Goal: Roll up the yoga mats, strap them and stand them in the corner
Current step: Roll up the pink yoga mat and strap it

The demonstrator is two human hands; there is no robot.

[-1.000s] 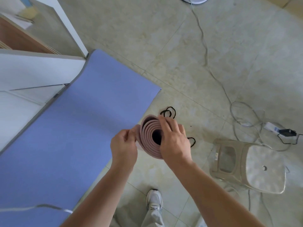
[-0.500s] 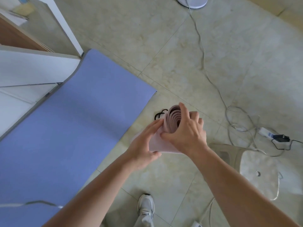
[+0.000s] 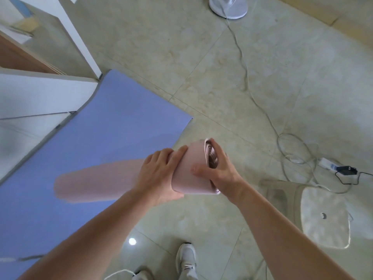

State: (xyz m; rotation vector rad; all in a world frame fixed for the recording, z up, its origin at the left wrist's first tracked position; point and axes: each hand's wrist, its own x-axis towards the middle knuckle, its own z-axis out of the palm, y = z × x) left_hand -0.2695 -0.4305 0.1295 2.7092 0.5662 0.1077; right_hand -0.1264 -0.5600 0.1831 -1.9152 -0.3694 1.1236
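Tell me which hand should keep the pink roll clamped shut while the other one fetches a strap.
Left, probably. The left hand wraps the body of the pink roll, while the right hand only caps its open end, so it can let go more easily. No strap shows in this view.

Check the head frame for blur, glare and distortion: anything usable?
Head view: the far end of the pink mat is smeared by motion, while the rolled end by the right hand and left hand stays fairly sharp; a small bright glare spot sits on the floor tile; wide-angle bending curves the blue mat edges and the cabinet; lighting is soft, shadows faint.
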